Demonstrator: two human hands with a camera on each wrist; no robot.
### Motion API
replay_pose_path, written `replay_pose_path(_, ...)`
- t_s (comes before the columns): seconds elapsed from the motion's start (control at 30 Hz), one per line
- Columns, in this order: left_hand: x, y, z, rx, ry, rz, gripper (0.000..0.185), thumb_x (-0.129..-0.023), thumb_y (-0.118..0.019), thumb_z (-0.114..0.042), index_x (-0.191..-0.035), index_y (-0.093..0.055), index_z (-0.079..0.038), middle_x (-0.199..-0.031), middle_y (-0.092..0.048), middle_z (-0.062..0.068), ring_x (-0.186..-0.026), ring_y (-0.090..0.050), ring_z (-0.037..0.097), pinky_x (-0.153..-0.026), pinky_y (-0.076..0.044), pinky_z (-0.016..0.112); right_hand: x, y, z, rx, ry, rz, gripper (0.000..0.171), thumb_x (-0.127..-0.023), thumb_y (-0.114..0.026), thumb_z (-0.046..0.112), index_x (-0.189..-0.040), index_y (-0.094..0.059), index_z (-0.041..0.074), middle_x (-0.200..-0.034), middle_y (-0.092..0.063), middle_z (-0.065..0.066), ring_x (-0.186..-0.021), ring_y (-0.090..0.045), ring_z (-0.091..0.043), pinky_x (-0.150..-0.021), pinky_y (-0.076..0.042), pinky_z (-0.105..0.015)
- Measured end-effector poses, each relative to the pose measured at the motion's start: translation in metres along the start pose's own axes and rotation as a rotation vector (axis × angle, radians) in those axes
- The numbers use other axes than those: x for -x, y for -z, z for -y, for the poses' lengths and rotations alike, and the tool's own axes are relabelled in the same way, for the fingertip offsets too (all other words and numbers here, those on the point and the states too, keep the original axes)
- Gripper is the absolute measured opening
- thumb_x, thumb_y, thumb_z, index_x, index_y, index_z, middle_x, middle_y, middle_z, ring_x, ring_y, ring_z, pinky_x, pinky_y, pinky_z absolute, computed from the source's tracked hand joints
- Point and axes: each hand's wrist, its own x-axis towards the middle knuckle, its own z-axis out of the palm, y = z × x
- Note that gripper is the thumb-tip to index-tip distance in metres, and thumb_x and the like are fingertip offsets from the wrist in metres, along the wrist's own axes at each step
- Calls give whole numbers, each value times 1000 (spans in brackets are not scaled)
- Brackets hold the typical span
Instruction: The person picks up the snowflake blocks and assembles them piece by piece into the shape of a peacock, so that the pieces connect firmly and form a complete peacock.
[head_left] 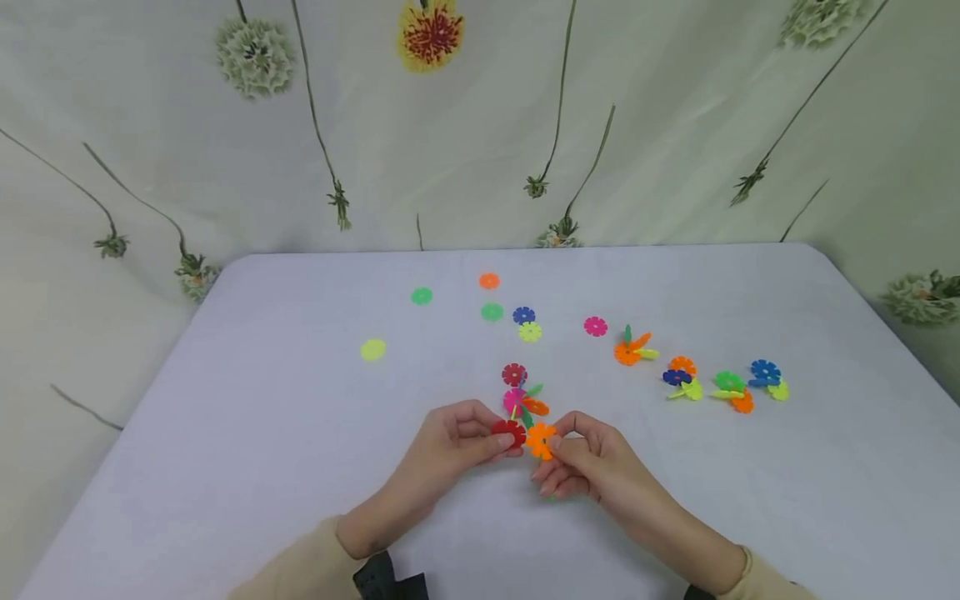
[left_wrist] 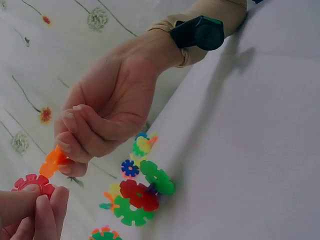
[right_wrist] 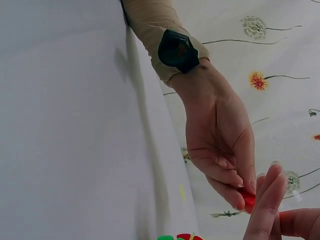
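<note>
My left hand (head_left: 501,435) pinches a red snowflake disc (head_left: 508,432) between thumb and fingers. My right hand (head_left: 553,446) pinches an orange disc (head_left: 540,439) right beside it; the two discs touch or nearly touch edge to edge. Just behind them stands a joined cluster (head_left: 523,398) of pink, orange and green discs. In the left wrist view the red disc (left_wrist: 32,182) sits at my left fingertips (left_wrist: 47,197), and the orange disc (left_wrist: 52,161) is in the right hand (left_wrist: 67,160). The right wrist view shows only a sliver of the red disc (right_wrist: 248,200).
Loose discs lie on the white table (head_left: 262,400): green (head_left: 422,296), orange (head_left: 489,281), blue (head_left: 523,315), yellow (head_left: 372,350), pink (head_left: 596,326), red (head_left: 514,374). Several small joined pieces (head_left: 682,377) sit to the right. A floral cloth (head_left: 450,125) hangs behind the table.
</note>
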Motion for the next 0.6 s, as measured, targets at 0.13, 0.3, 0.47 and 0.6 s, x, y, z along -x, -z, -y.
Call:
replay_pose_path(0.13,1,-2,1,-124,-101,5,14,-83,-71,-5,-90,-64,5,-88,-69,12,-83,-67,29,-76,-53,34,0,-1,-1,2,-10,-3,20,-95,-52,14,-102,-42,-2,-82,-66,-17,-69,-65,-22,-70,-54,-27)
replay_pose_path(0.3,5,-5,-2,-357,-249,9,7,-79,-73,-3,-85,-70,-2,-84,-70,3,-79,-68,18,-70,-54,27,0,0,0,45,-12,36,17,-94,-52,13,-97,-45,-3,-77,-66,-16,-62,-61,-19,-63,-53,-25)
replay_pose_path(0.47,9,-5,-4,-410,-308,64,7,-78,-74,-1,-84,-71,-2,-82,-70,4,-76,-67,9,-68,-54,26,2,0,1,65,-18,94,15,-93,-52,12,-92,-45,-1,-72,-64,-16,-56,-57,-16,-57,-51,-25)
replay_pose_path(0.6,6,-6,-2,-399,-372,84,9,-78,-72,1,-87,-70,0,-83,-70,5,-78,-67,9,-68,-54,26,3,-1,0,85,4,74,17,-94,-53,13,-95,-47,-2,-73,-64,-16,-57,-57,-18,-58,-52,-27)
